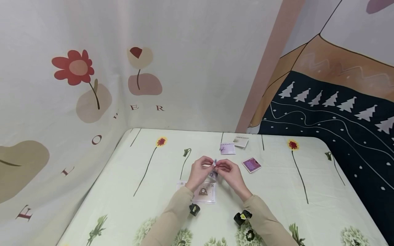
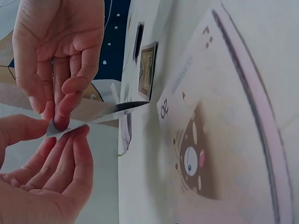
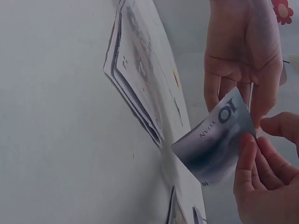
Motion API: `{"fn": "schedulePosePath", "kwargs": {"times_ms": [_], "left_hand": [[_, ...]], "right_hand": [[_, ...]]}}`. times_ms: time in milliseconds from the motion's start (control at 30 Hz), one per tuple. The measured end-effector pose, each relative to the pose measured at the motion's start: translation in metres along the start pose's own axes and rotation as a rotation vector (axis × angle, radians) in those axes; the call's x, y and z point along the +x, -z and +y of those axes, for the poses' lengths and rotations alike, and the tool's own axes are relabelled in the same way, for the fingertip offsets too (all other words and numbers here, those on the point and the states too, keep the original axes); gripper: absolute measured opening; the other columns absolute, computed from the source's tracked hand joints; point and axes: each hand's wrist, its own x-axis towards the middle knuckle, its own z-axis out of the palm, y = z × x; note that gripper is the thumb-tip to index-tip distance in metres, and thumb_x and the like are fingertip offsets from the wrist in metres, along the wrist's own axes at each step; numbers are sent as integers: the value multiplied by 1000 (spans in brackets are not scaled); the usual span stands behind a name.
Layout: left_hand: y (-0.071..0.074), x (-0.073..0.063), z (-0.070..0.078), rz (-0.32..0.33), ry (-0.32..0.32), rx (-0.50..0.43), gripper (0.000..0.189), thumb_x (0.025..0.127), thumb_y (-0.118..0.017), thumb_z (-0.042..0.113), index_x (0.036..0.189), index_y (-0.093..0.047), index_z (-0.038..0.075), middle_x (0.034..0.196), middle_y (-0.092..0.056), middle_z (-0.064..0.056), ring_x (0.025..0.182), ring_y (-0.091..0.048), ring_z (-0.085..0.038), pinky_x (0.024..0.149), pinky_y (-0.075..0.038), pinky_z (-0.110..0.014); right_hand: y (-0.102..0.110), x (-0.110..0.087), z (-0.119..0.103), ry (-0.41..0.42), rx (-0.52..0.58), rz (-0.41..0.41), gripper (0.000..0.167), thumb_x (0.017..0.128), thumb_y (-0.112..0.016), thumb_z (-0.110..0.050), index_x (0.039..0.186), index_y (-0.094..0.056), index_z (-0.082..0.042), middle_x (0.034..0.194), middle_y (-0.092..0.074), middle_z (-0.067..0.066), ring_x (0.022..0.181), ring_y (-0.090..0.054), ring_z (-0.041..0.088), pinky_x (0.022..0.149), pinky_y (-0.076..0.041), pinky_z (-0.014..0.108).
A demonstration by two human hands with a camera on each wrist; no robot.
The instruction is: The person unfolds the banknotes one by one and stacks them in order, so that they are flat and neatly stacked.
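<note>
Both hands meet above the middle of the table. Between them is a small blue-grey paper banknote (image 3: 212, 140) printed "10 YUAN", tilted and raised off the cloth. My left hand (image 1: 199, 171) pinches its edge with thumb and fingers. From the other side, my right hand (image 1: 229, 173) pinches the same edge, thumb against fingertips. Below the left hand lies a stack of larger play banknotes (image 1: 206, 195); the top one carries a brown cartoon figure and the number 20 in the left wrist view. Part of that stack is hidden under the left hand and forearm.
Beyond the right hand lie a purple banknote (image 1: 251, 165), a pale lilac note (image 1: 227, 148) and a whitish note (image 1: 241, 141). The table (image 1: 271, 184) wears a flower-printed cloth. Printed curtains (image 1: 197, 68) stand behind and to the left, with dark fabric (image 1: 338, 136) at the right.
</note>
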Motion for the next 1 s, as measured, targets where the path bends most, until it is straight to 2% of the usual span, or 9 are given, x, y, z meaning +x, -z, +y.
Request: {"fn": "schedulePosePath", "kwargs": {"times_ms": [33, 200, 367, 500, 600, 733, 800, 900, 1000], "left_hand": [[0, 0, 1, 0, 6, -21, 19, 85, -61, -10, 103, -58, -15, 100, -64, -32, 87, -66, -43, 76, -56, -41], [-4, 8, -27, 27, 62, -71, 26, 86, -64, -5, 112, -59, -8, 102, -67, -25, 88, -68, -37, 74, -55, -34], [-3, 8, -35, 49, 80, -100, 31, 86, -62, -5, 117, -58, -3, 100, -68, -22, 87, -68, -32, 73, -54, -32], [-1, 5, -33, 71, 88, -100, 38, 86, -61, -7, 123, -56, -1, 102, -67, -22, 89, -68, -33, 75, -55, -34], [4, 0, -25, 89, 84, -100, 43, 85, -60, -10, 127, -53, -1, 103, -66, -26, 90, -67, -38, 77, -55, -40], [12, -9, -11, 108, 68, -95, 43, 84, -56, -14, 126, -52, -5, 102, -64, -32, 91, -65, -43, 79, -54, -47], [16, -11, -10, 120, 58, -83, 39, 85, -55, -15, 122, -53, -6, 102, -63, -32, 90, -65, -44, 78, -54, -48], [18, -10, -24, 140, 56, -53, 32, 86, -56, -13, 117, -58, -3, 103, -65, -27, 92, -65, -39, 80, -54, -44], [20, -9, -42, 160, 59, -31, 26, 87, -58, -9, 112, -62, 0, 107, -66, -20, 97, -64, -34, 83, -54, -40]], "right_hand": [[0, 0, -1, 2, -7, 9, 22, 82, -63, 13, 104, -59, 17, 98, -64, 28, 91, -64, 29, 78, -51, 19], [-1, -1, -2, 7, -26, 43, 21, 84, -65, 10, 103, -59, 16, 97, -64, 26, 89, -64, 28, 76, -51, 18], [3, 4, 15, -14, 31, 71, 22, 85, -66, 8, 105, -58, 14, 98, -65, 23, 86, -66, 23, 72, -52, 20], [5, 7, 29, -50, 60, 103, 23, 87, -67, 2, 107, -57, 9, 98, -64, 17, 84, -66, 20, 68, -52, 21], [6, 7, 32, -65, 39, 121, 24, 89, -66, -1, 108, -55, 8, 98, -61, 14, 78, -64, 13, 62, -50, 20], [9, 6, 34, -85, 34, 123, 24, 87, -64, 6, 108, -53, 11, 99, -58, 16, 73, -58, 6, 60, -47, 17], [10, 6, 35, -87, 38, 112, 25, 85, -62, 9, 108, -52, 12, 100, -58, 20, 74, -56, 6, 63, -47, 16], [11, 5, 37, -87, 38, 95, 26, 85, -59, 11, 109, -52, 14, 104, -57, 26, 77, -56, 6, 66, -47, 16], [10, 2, 38, -86, 23, 89, 25, 85, -57, 11, 110, -54, 14, 105, -57, 26, 77, -57, 6, 65, -47, 16]]}}
